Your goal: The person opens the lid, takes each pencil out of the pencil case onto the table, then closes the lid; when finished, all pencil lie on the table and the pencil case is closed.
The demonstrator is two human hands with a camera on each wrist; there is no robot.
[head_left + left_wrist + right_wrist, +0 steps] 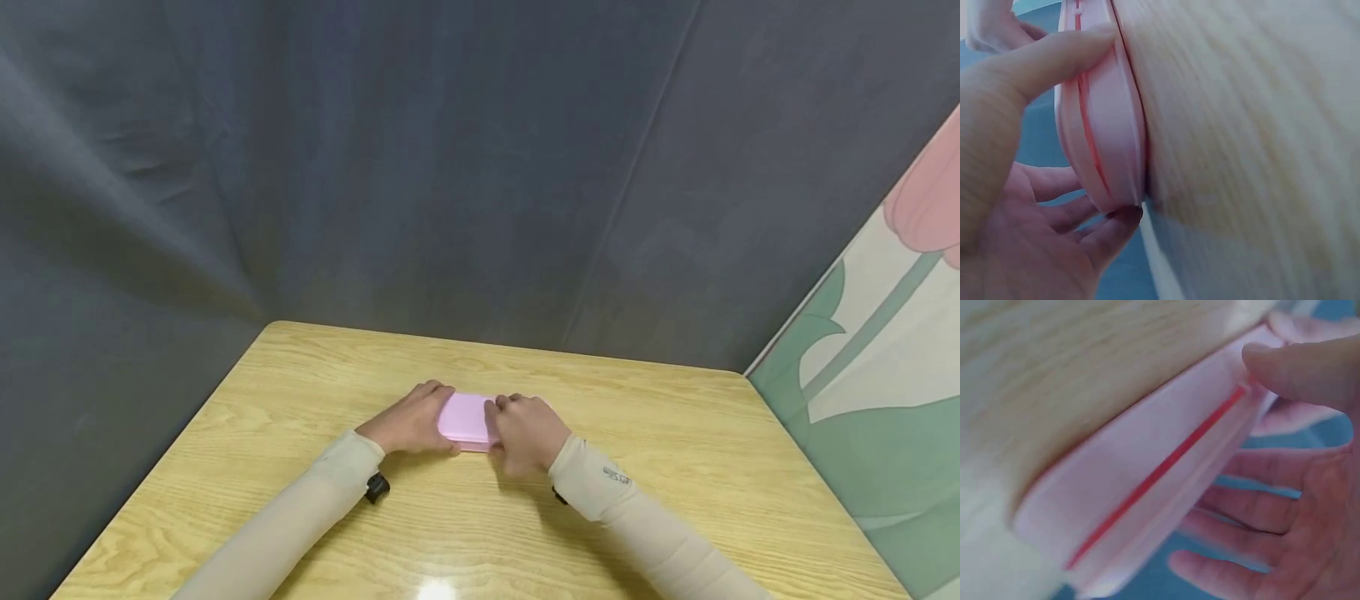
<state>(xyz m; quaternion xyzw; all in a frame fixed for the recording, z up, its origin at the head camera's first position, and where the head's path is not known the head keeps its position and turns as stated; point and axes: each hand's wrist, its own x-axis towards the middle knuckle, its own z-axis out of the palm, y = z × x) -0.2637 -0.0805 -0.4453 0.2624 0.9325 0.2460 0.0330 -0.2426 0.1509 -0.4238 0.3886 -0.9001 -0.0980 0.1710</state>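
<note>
A flat pink case with rounded corners lies on the wooden table between the two hands. Along its side runs a thin red line, seen close up in the right wrist view. My left hand grips the case's left end, its thumb on the near side and its fingers round the end. My right hand holds the case from the right, thumb pressed on the near side and fingers over the top. It hides much of the right half. In the left wrist view a small pink tab sits on the red line.
The light wooden table extends around the case. Dark grey cloth hangs behind and to the left. A panel with printed tulips borders the right side. Dark wrist devices show under the sleeves.
</note>
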